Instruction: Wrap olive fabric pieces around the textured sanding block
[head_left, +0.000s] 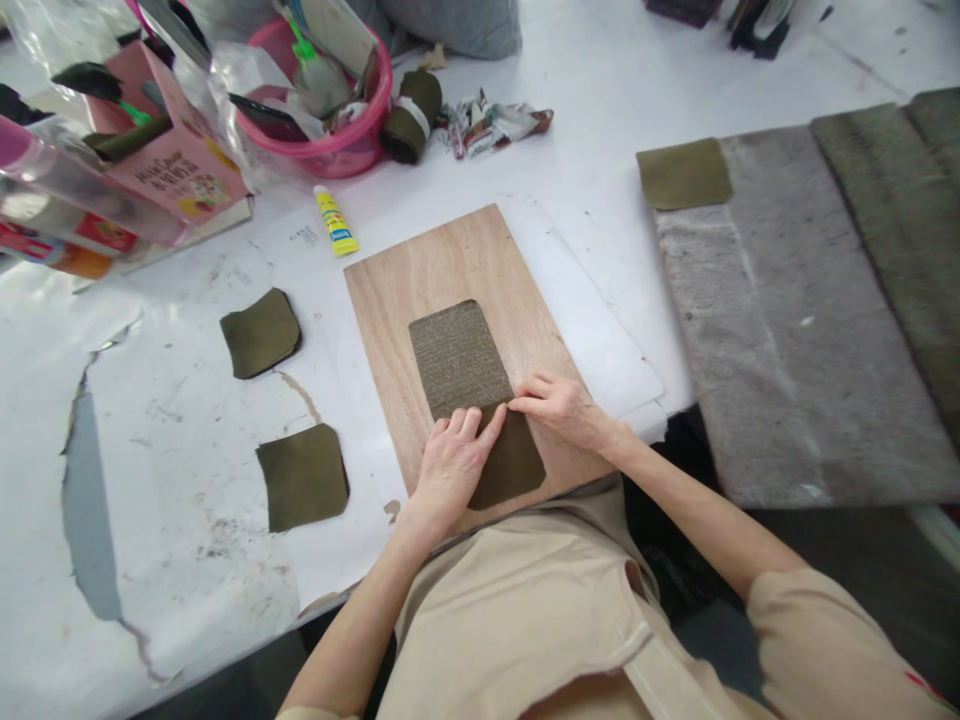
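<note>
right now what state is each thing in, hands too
left hand: resting on smooth piece
right hand: fingertips at smooth piece's upper edge
smooth piece: flat, partly covered
ribbed piece: lying flat
wooden board: lying flat
yellow tube: lying down
pink basket: open, filled
olive roll: rolled, banded
table cover: torn

Left hand (452, 460): back upward, fingers slightly spread, innermost visible digit, probably thumb or index finger, stretched toward the right hand.
Right hand (559, 408): turned inward, fingers bent, foremost tip just beside the left hand's stretched digit.
Left forearm (360, 615): bare, slanting forward and inward.
Right forearm (697, 515): bare, angled inward, leading to a nearly straight wrist (616, 443).
</note>
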